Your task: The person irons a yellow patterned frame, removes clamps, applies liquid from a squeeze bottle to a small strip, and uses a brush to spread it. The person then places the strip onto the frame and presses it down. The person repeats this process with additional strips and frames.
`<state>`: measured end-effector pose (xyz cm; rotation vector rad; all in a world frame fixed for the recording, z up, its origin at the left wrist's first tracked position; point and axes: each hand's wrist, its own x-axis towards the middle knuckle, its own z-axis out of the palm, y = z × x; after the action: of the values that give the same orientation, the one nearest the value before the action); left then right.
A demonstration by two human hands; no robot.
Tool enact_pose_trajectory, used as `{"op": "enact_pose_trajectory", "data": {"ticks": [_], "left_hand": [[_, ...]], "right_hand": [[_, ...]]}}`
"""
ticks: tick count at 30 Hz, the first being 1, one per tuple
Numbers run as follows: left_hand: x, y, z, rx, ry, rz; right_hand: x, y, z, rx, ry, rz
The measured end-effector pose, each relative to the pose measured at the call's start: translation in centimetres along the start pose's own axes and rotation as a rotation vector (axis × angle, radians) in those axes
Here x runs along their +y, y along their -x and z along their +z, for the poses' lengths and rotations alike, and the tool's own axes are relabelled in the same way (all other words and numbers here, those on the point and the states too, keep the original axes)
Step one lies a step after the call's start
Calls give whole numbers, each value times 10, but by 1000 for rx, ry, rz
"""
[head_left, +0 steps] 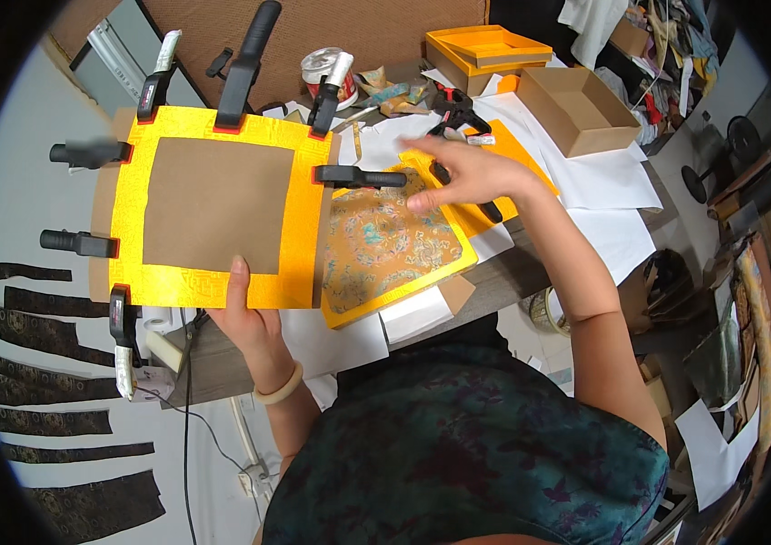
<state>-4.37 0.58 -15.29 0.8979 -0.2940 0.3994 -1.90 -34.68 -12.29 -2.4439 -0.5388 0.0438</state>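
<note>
We have a yellow-bordered brown panel (217,204) up in front of us, gripped by its near edge in our left hand (251,318): the thumb presses on its front face, while the other fingers are mostly hidden behind it. Seven black clamps (363,176) bite its border, two on its left side, three along its top, one on its right side and one at its lower left corner; three of them have white-wrapped handles. Our right hand (472,173) is to the right of the panel, palm down and holding nothing we can see, its thumb spread wide from the fingers; we cannot tell whether it touches the patterned brocade panel (394,241) beneath it. That piece lies just right of the bordered panel and lower, on the tabletop (213,363). Beyond the bordered panel's top right corner stands a white-and-red tub (320,65). Farther right of the panel are black-and-red clamps (458,111), white paper (608,236), an open brown box (576,113) and yellow box trays (490,44). Dark patterned strips (49,391) show below and left of the panel, and a black cable (188,436) hangs below it.
</note>
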Motion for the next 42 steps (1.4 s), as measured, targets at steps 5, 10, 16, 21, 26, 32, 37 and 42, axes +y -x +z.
{"op": "enact_pose_trajectory", "data": {"ticks": [5,10,16,21,26,32,37,42], "left_hand": [[-7,4,-6,-103,11,-45],[-2,8,-9,-80,-27,-63],[2,3,-15,-55,17,-76],[2,5,-45,-221,5,-182],[10,18,-42,-161,-145,-233],[21,31,-62,-92,-188,-340],[22,39,-72,-156,-195,-469],[29,46,-54,-246,-204,-545]], "right_hand": [[-48,-23,31,-97,-58,84],[-26,-30,33,87,157,178],[42,-41,0,750,700,-195],[-20,-67,-38,132,620,-342],[17,-69,-2,-110,567,-433],[74,-43,-45,32,914,109],[33,-48,-56,-6,394,-266],[20,-67,-13,-542,234,-155]]}}
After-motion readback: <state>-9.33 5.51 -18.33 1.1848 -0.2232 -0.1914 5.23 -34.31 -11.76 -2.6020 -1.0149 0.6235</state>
